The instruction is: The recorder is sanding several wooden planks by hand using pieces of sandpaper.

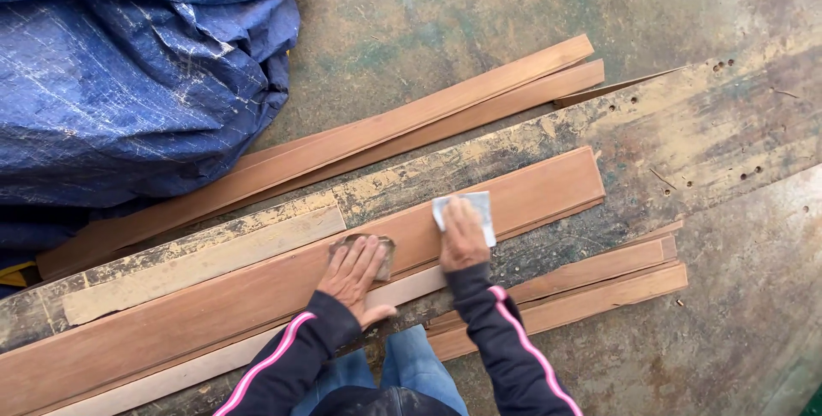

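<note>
A long reddish-brown wooden plank (531,189) lies across a worn, paint-stained board (685,125). My right hand (462,236) presses a pale sheet of sandpaper (478,205) flat on the plank. My left hand (355,270) rests on the same plank over a brownish worn piece of sandpaper (385,249), fingers spread. Both arms wear black sleeves with pink stripes.
A crumpled blue tarp (128,65) fills the upper left. More reddish planks (445,112) lie beyond the board, and others (599,283) lie near my knees. A pale strip (197,266) sits beside the plank. The floor (736,330) is stained concrete.
</note>
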